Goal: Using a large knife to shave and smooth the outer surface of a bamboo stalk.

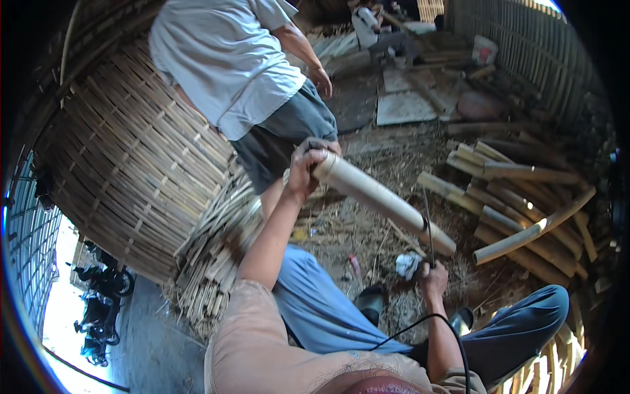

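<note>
My left hand [307, 165] is wrapped round the far-left end of a thick bamboo pole section [374, 198]. The pole slants down toward the right in front of my knees. In my right hand [433, 281] is a long, thin-bladed knife [430, 240], gripped at its lower end with the blade pointing up. That blade crosses the pole close to its lower right end; whether it has cut in cannot be made out. Under the pole, a crumpled white piece [407, 266] and a small red item [355, 265] lie on the littered ground.
Split and whole bamboo pieces [525, 203] are heaped at right. A person in a light shirt [230, 72] stands close at far left, before a large bamboo-slat panel [131, 157] and a bundle of strips [210, 269]. Another person [371, 33] sits far back near a white bucket [484, 50].
</note>
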`<state>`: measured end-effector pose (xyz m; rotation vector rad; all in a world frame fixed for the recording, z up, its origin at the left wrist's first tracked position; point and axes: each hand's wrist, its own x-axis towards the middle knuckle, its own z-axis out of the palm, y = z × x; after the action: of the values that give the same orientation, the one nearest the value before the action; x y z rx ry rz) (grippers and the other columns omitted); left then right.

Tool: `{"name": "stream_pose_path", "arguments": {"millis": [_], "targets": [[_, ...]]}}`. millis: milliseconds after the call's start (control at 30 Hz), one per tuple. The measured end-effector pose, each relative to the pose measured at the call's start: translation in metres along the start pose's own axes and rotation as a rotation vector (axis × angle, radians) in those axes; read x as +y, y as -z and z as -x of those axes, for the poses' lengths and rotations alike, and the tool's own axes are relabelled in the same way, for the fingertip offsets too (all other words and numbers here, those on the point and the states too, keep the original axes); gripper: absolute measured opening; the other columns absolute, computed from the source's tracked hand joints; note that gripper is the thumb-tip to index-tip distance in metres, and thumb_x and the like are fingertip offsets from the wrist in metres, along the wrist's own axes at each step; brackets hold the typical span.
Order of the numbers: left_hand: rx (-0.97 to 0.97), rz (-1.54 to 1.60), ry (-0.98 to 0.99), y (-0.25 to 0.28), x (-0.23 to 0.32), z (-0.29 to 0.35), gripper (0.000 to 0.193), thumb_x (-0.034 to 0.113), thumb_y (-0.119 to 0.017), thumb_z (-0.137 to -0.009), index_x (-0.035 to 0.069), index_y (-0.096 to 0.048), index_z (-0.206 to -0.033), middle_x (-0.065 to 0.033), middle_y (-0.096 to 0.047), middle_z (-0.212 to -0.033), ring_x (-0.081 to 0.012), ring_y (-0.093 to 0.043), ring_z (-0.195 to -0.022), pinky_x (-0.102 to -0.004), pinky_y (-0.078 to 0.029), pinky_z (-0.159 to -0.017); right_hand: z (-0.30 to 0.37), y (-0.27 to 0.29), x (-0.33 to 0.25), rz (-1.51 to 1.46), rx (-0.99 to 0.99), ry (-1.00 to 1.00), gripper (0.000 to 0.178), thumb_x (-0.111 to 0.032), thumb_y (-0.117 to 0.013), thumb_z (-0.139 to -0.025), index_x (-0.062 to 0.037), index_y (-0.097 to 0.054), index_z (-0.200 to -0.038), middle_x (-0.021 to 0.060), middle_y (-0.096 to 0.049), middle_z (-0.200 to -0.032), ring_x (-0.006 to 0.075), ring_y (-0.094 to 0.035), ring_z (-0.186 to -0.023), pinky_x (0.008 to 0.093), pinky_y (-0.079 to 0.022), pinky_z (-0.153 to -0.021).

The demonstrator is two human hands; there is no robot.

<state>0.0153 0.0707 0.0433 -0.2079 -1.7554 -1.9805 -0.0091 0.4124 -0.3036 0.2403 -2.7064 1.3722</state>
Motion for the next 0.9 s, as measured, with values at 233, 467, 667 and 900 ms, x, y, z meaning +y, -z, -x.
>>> {"name": "stream_pose_path", "arguments": {"millis": [233, 467, 667, 900], "targets": [[0.124, 0.040, 0.105, 0.010, -0.019, -0.007, 0.020, 0.014, -0.069, -0.079, 0.004, -0.066, -0.096, -0.0164, -0.071, -0.098, -0.0275, -0.069, -0.093, -0.0417, -0.056, -0.089, 0.002, 0.017, 0.013, -0.051, -0.119, -0.418, 0.037, -0.029, -0.061, -0.082, 0.0052, -0.072, -0.089, 0.0305, -0.070, -0.088, 0.0468, -0.070, -0.088, 0.0532, -0.053, -0.079], [0.162, 0.005, 0.098, 0.016, -0.010, -0.004, 0.022, 0.013, -0.068, -0.080, 0.003, -0.065, -0.099, -0.0162, -0.071, -0.097, -0.0272, -0.069, -0.089, -0.0414, -0.057, -0.087, 0.006, 0.025, -0.019, 0.012, -0.116, -0.194, 0.031, -0.024, -0.062, -0.087, 0.0025, -0.073, -0.096, 0.0301, -0.070, -0.087, 0.0477, -0.069, -0.087, 0.0514, -0.055, -0.079], [0.150, 0.030, 0.121, 0.003, -0.013, 0.001, 0.016, 0.010, -0.069, -0.082, 0.004, -0.066, -0.097, -0.0097, -0.071, -0.094, -0.0209, -0.069, -0.085, -0.0360, -0.059, -0.080, 0.012, 0.004, 0.036, 0.006, -0.140, -0.420, 0.040, -0.030, -0.059, -0.083, 0.0065, -0.071, -0.092, 0.0305, -0.070, -0.082, 0.0437, -0.072, -0.087, 0.0513, -0.055, -0.078], [0.227, 0.056, 0.121, 0.070, -0.060, -0.027, 0.030, 0.026, -0.064, -0.094, 0.002, -0.072, -0.108, -0.0093, -0.073, -0.105, -0.0225, -0.068, -0.098, -0.0371, -0.051, -0.097, 0.004, -0.007, 0.034, 0.061, 0.108, 0.277, 0.031, -0.029, -0.059, -0.098, -0.0006, -0.067, -0.108, 0.0264, -0.069, -0.095, 0.0476, -0.064, -0.083, 0.0551, -0.052, -0.074]]}}
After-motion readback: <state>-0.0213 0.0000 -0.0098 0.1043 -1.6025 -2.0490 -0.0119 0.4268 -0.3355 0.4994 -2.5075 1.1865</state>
